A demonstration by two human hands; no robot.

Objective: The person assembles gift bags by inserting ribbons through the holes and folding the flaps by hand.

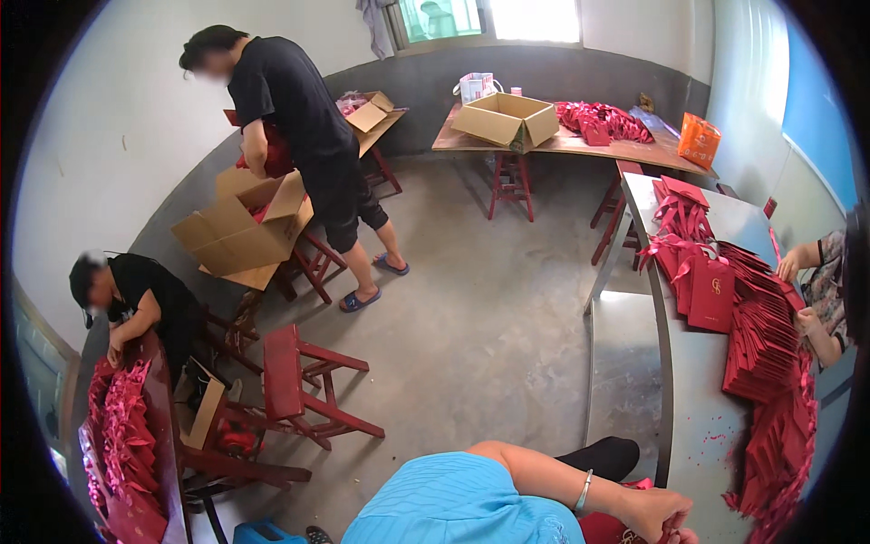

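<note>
My left hand [654,515], with a bracelet at its wrist, reaches to the lower right beside the metal table. Its fingers are bent into a pinch, and what they hold is too small to make out. A sliver of fingers at the lower edge, right against it, seems to be my right hand [683,537], mostly cut off. Under my left forearm shows part of a red paper gift bag [598,528]. A bit of pink ribbon [642,484] sticks up behind my wrist.
Red gift bags [761,349] with ribbons cover much of the metal table [693,399]; a person's hands [797,263] work at its far side. At left, one person stands over a cardboard box [237,231]; another leans over ribboned bags [122,444]. A red stool [283,372] stands between.
</note>
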